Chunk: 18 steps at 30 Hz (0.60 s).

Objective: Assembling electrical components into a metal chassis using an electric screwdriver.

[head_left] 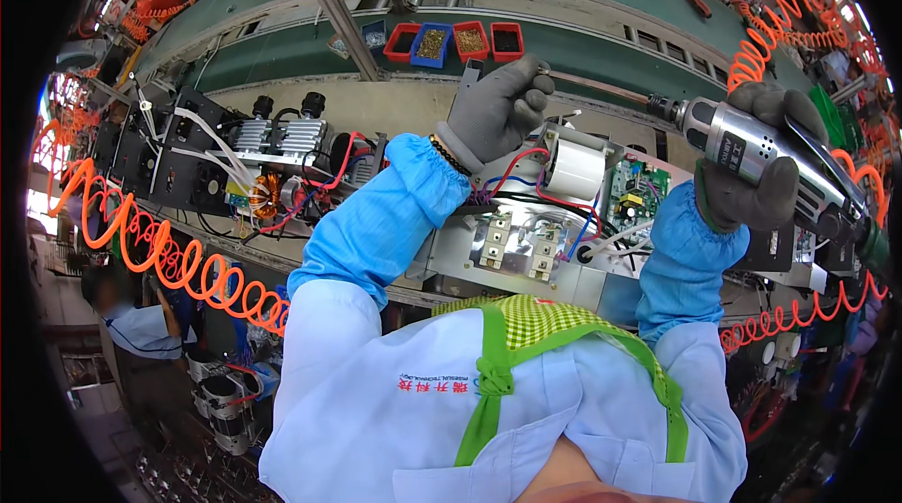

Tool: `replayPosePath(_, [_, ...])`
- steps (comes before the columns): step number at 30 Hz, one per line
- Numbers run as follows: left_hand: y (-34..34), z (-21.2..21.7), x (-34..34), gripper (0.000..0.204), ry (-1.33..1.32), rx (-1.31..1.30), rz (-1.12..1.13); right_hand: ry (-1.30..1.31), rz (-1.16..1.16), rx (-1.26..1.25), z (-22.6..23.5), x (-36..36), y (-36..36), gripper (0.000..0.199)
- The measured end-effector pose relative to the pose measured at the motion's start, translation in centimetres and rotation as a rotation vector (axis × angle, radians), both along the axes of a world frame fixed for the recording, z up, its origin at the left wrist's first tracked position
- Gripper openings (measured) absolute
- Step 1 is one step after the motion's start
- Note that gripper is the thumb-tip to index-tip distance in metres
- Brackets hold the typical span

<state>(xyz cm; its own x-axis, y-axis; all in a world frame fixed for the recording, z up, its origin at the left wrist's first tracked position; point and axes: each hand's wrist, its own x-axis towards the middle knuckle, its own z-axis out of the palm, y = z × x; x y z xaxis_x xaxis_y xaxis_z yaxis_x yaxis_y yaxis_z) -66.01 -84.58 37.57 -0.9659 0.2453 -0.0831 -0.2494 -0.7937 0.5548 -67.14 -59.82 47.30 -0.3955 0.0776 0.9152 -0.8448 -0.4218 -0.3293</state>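
My right hand [752, 191], in a grey glove, grips a silver pneumatic screwdriver [738, 139]. Its long thin bit [601, 86] points left, toward my left hand [503, 107]. That hand is gloved too, its fingers curled closed beside the bit's tip; whatever they hold is too small to make out. Below both hands lies an open metal chassis [451, 245] with a white cylinder [575, 170], a green circuit board [639, 193] and two terminal modules [495, 238] on a shiny plate. Red and blue wires run between these parts.
Small red and blue bins [431, 45] of loose fasteners stand beyond my left hand. Another unit with finned heatsinks [252, 139] sits to the left. Coiled orange air hoses [178, 259] hang at both sides. A metal post [331, 5] rises at the bench's far side. A person [141, 320] is at lower left.
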Motion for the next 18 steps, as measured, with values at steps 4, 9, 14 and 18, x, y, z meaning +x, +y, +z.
replayPosePath(4, [0.1, 0.2, 0.2, 0.022, 0.012, 0.017, -0.026, 0.009, -0.024, -0.003, -0.1, 0.0, -0.3, 0.057])
replayPosePath(9, [0.2, 0.2, 0.3, 0.024, 0.131, -0.074, -0.034, -0.035, -0.018, -0.003, 0.0, 0.0, -0.3, 0.054])
replayPosePath(14, [0.8, -0.7, 0.2, 0.03, 0.308, -1.104, -0.173, -0.265, -0.184, 0.017, 0.4, 0.4, -1.4, 0.035])
replayPosePath(18, [0.6, -2.4, -0.3, 0.027, 0.76, -1.666, 0.111, -0.336, -0.287, 0.202, -0.2, 0.4, -2.7, 0.038])
